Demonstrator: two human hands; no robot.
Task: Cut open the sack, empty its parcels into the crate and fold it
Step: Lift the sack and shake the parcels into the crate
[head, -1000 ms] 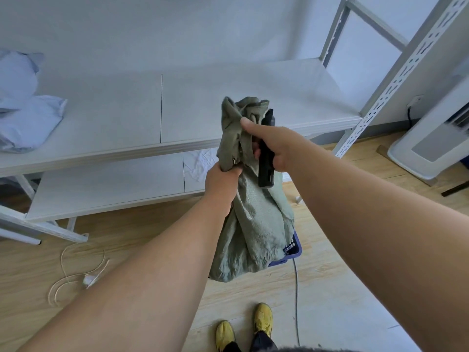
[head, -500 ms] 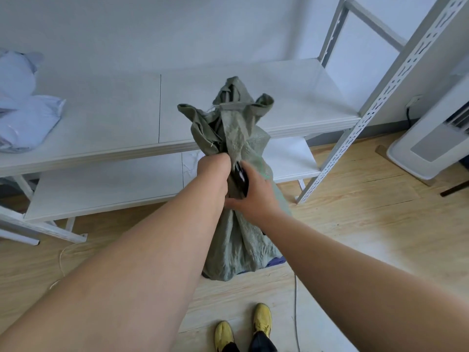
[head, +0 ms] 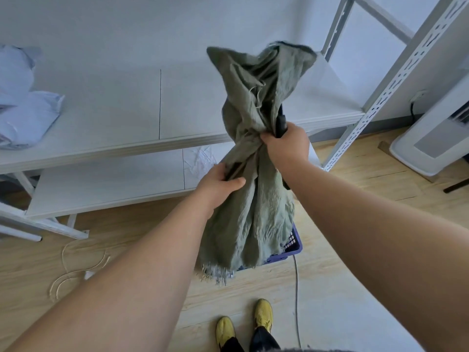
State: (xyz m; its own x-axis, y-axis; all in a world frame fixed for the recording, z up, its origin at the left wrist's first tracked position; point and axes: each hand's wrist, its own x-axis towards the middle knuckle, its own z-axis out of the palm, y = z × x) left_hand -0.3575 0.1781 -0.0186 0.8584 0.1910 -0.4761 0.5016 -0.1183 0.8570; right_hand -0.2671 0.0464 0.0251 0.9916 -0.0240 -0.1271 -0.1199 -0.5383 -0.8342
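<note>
A limp olive-green woven sack hangs bunched in front of me, its frayed open end low over the blue crate. My left hand grips the gathered cloth at mid-height. My right hand grips the sack higher up, together with a black cutter handle pressed against the fabric. The sack's top flares loosely above both hands. The crate's inside is hidden behind the sack, so no parcels show there.
A white metal shelving unit stands behind the sack, with pale plastic bags at its left end. A white appliance stands at the right on the wooden floor. A cord runs past my yellow shoes. String lies at the left.
My right hand has risen and moved right, above my left hand. The sack's top has swung to the right and its frayed lower end now hangs lower over the crate.
</note>
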